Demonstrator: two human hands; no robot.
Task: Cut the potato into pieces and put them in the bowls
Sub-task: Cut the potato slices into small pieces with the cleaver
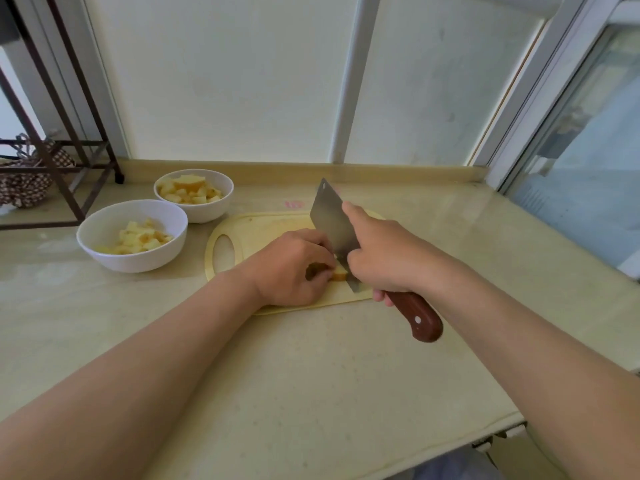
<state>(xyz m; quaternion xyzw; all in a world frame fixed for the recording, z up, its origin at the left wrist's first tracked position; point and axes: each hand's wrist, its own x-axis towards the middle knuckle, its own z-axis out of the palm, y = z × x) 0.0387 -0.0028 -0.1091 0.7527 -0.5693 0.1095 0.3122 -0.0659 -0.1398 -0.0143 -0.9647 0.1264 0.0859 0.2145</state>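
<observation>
The right grip [384, 258] was clenched round the reddish-brown wooden handle [417, 318] of one cleaver [329, 220], with the index finger [351, 211] laid straight along the upper side of the steel blade. The blade stood nearly upright, tilted a little, its edge down at the one potato piece [340, 272] that showed on the board; whether the edge had entered the flesh could not be told. The left grip [287, 268] pinched that piece from the other side, with curled fingers pressed against the blade's flat and hiding most of the potato. Only a pale yellow cut end showed between the two hands.

Both hands worked over one pale yellow cutting board [242, 230], which had an oval handle hole at its left end and lay flat on the beige surface [311, 375].

To the left of the board stood two white bowls, close together. The nearer bowl [138, 263] held a loose heap of potato cubes [138, 237]. The farther bowl [211, 209], just beyond it and near the board's far left corner, held more cubes with one larger chunk [188, 183] lying on top.

A faint pink mark [294, 203] sat on the surface beyond the board. At the far left stood one dark metal rack [69, 188], with a patterned brown cloth [20, 188] behind its bars.
</observation>
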